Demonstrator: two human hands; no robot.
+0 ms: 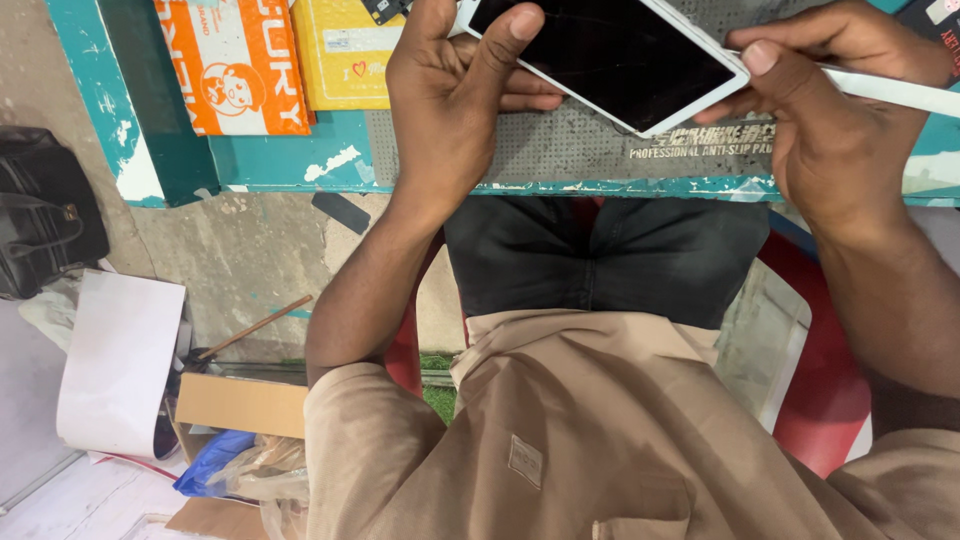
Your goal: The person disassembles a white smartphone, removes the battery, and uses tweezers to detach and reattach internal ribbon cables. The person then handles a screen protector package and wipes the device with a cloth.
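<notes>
The left hand point(450, 100) is curled round one end of a white-framed phone point(610, 55), thumb pressed flat on its dark screen and fingers point(525, 95) wrapped beneath; the right hand point(840, 120) pinches the opposite corner, thumb on the white edge, while its fingers also close on a slim white tool point(890, 92) pointing away; both forearms are bent inward; under the fingers lies a grey perforated mat point(570, 150) on the teal desk point(280, 160); beyond the left fingers sits an orange packet point(235, 65).
</notes>
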